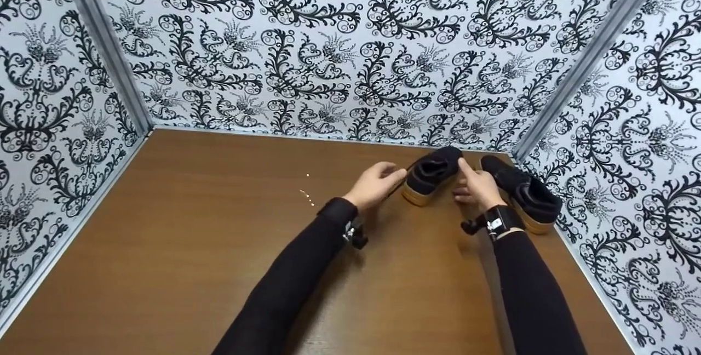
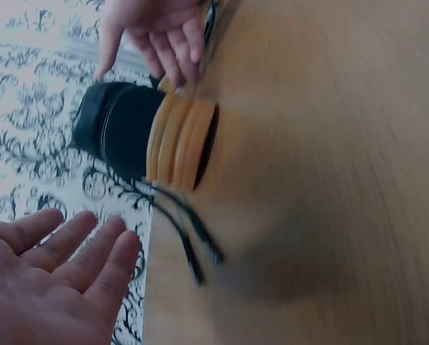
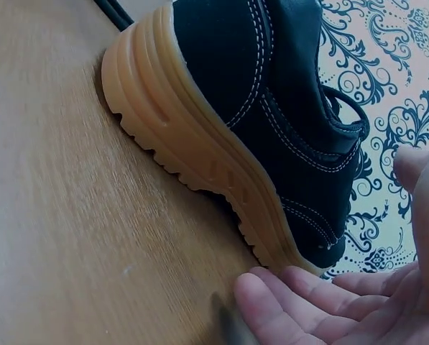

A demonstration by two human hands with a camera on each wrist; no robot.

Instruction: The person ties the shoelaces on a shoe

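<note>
A black shoe [image 1: 431, 171] with white stitching and a thick tan sole [image 3: 157, 86] stands on the wooden table [image 1: 230, 223] near the back wall. To its left is my left hand [image 1: 375, 184], fingers extended and nothing in its palm. Dark shoelaces [image 2: 189, 233] trail from the shoe beside that hand in the left wrist view. On the shoe's other side, my right hand [image 1: 477, 186] spreads its thumb and fingers, with its fingertips [image 3: 261, 291] right by the sole. A second, matching shoe [image 1: 528, 193] stands just right of the right hand.
Patterned black-and-white walls [image 1: 306, 48] enclose the table at the back and both sides, joined by grey corner posts [image 1: 591, 59]. The second shoe lies close to the right wall. Small bright specks [image 1: 308, 197] show on the table left of the hands.
</note>
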